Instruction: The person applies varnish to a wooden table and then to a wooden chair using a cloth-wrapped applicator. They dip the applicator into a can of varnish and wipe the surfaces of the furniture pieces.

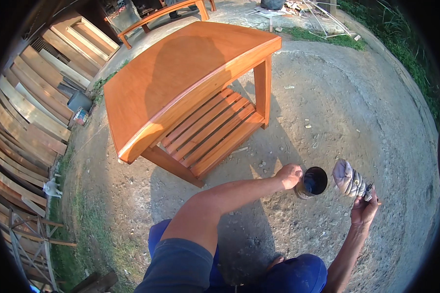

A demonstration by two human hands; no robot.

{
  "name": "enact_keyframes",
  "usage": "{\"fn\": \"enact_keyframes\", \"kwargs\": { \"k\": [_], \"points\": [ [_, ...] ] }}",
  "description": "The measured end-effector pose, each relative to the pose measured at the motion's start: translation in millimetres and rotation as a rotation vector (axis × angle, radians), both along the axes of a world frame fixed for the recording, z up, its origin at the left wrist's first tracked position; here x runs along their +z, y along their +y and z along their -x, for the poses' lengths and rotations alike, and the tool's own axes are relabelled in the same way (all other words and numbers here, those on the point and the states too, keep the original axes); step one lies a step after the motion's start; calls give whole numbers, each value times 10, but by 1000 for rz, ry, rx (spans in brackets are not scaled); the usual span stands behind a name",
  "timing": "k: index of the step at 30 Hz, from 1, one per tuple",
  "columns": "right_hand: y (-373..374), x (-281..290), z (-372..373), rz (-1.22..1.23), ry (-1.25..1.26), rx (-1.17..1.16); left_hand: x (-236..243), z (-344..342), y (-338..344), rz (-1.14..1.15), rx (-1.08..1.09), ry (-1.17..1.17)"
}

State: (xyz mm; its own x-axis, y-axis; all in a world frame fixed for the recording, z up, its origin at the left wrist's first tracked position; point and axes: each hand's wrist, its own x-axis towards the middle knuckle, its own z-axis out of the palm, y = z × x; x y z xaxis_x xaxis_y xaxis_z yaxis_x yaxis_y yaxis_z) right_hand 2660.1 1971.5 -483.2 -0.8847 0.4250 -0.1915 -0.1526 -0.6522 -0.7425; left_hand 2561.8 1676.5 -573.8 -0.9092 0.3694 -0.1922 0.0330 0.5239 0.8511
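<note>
Stretching under everything was bare, gravelly ground (357, 112) outdoors, with grass along its edges and stacked wooden planks (29, 112) at the left; a glossy orange-brown wooden table (181, 78) with a slatted lower shelf stood on it in sunlight; the left hand (289, 176) gripped the rim of a small round can (313, 182), dark inside, resting on the ground near the table; the right hand (364, 211) was closed around a wadded grey rag (349, 178), held up just beside the can.
</note>
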Motion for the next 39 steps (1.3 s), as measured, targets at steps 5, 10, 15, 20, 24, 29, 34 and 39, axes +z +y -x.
{"fn": "enact_keyframes", "kwargs": {
  "k": [5,10,15,20,24,29,34,39],
  "points": [
    [-422,118,208,93,73,114,-428,-150,-495,-127,217,-3],
    [-720,359,521,183,198,296,-283,-326,-656,-755,852,-427],
    [-1499,806,603,161,60,424,-590,-623,-1268,-1293,1463,-614],
    [-1623,781,745,146,94,537,-292,-507,-1297,-1622,1728,-462],
    [-1805,897,754,29,-36,485,275,-366,-1140,-1703,1642,-394],
    [-1806,1010,1318,-312,-148,381,1038,-346,-1176,-1607,1381,-277],
    [-1838,1047,1698,-410,-233,308,1439,-269,-1401,-1826,1256,-81],
    [-2061,879,1735,-258,-198,244,1894,-292,-1417,-1986,1223,-67]
  ]
}}
